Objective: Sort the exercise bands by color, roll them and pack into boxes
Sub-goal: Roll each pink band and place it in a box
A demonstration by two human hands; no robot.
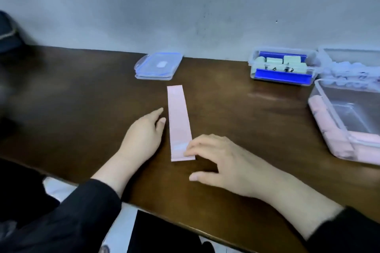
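A pink exercise band (pixel 178 117) lies flat and straight on the brown table (pixel 82 88), running away from me. My left hand (pixel 144 135) rests palm down just left of the band, fingers apart, holding nothing. My right hand (pixel 222 160) lies at the band's near end, its fingertips pressing on the near right corner. At the right edge a clear box (pixel 329 113) holds rolled pink bands (pixel 333 139). A clear box with blue clips (pixel 283 79) at the back right holds rolled pale green bands (pixel 281 62).
A stack of clear lids with blue seals (pixel 158 65) lies behind the band by the grey wall. A third clear box (pixel 349 53) at the far right holds pale blue bands (pixel 347 74). A dark object (pixel 8 35) sits at the far left.
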